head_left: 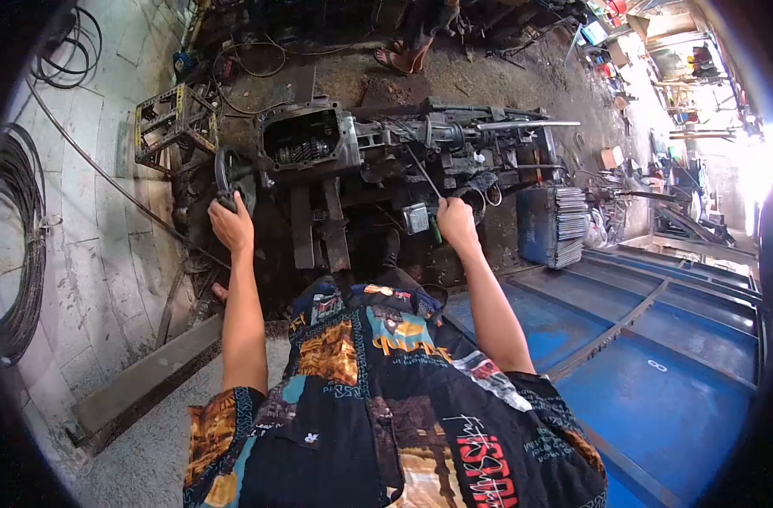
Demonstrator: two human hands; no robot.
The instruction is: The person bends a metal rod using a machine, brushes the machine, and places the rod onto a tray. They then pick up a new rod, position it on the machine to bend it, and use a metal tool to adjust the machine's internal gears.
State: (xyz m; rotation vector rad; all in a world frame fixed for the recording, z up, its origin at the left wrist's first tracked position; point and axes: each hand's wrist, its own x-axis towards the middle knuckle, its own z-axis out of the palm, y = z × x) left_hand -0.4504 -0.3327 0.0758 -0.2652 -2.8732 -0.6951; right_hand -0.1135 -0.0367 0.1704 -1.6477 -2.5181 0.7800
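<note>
My left hand (231, 224) is closed on the lower edge of a dark round metal part (226, 173) at the left end of a greasy gearbox. The gearbox housing (347, 146) is open on top, with gears (306, 152) showing inside. In my right hand (455, 222) is the handle of a screwdriver (427, 176), whose long thin shaft reaches up and left to the mechanism right of the housing. A small silver metal box (417, 218) sits just left of my right hand.
A yellow-edged metal frame (176, 127) stands at the left. A blue battery-like box (539, 229) is at the right, above blue metal panels (657, 381). Another person's foot (401, 61) is beyond the gearbox. Coiled cable (18, 245) hangs on the left wall.
</note>
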